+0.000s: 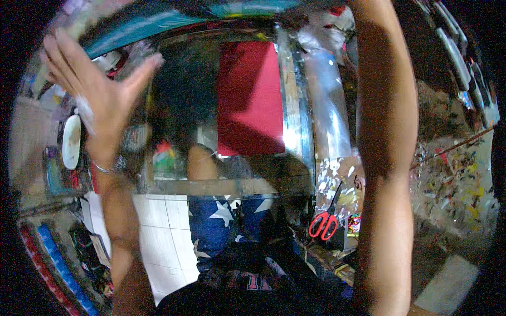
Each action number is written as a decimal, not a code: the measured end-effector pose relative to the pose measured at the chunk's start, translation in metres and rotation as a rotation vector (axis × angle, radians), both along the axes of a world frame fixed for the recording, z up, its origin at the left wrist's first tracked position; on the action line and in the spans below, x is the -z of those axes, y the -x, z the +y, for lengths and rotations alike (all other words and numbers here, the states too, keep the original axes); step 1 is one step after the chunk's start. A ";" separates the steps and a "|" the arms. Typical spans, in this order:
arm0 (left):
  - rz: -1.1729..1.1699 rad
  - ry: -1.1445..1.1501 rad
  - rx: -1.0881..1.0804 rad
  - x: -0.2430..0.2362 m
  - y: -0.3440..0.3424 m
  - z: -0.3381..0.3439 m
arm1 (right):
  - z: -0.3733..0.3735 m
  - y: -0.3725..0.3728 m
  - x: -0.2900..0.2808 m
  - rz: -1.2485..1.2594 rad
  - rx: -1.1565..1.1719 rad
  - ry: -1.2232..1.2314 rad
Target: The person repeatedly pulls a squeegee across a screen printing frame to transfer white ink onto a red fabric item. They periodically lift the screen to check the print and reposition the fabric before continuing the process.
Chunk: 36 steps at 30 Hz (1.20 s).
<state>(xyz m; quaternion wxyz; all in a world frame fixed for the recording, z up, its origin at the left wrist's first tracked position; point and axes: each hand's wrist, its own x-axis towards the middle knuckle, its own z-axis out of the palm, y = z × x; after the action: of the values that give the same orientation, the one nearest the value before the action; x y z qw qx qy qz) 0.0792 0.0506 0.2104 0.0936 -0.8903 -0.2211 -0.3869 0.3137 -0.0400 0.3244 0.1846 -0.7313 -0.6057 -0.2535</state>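
Observation:
My left hand (103, 92) is raised at the upper left, fingers and thumb spread, beside a white oblong object (71, 141); it holds nothing that I can see. A red sheet (249, 97) lies on a dark glass panel (179, 89) in the middle, crossed by shadows. My right forearm runs up the right side and out of the top edge, so the hand is hidden. Right of the sheet lies a long shiny translucent strip (328, 100). Below it, scissors with red handles (322, 225) rest on a paint-flecked surface.
A long teal object (137, 29) crosses the top. The right board (448, 174) is paint-splattered, with several cylindrical items above it. Red and blue strips (58, 263) lie at lower left. My lap, in blue star-patterned cloth, and a white tiled surface (161, 231) show below the panel.

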 end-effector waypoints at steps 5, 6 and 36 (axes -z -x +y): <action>0.395 0.313 -0.023 0.003 0.050 -0.019 | -0.074 0.049 0.113 -0.110 -0.103 0.024; 0.478 0.312 0.100 0.032 0.059 -0.022 | -0.087 0.058 0.136 0.009 -0.099 0.138; 0.484 0.516 0.199 0.202 0.088 -0.046 | -0.081 0.046 0.291 0.029 -0.068 0.289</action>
<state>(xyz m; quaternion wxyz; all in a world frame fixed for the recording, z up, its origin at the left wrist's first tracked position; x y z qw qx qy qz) -0.0085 0.0050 0.0087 -0.1227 -0.9675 -0.1953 -0.1040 0.2674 -0.1207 0.0330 0.0949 -0.7329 -0.6575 -0.1466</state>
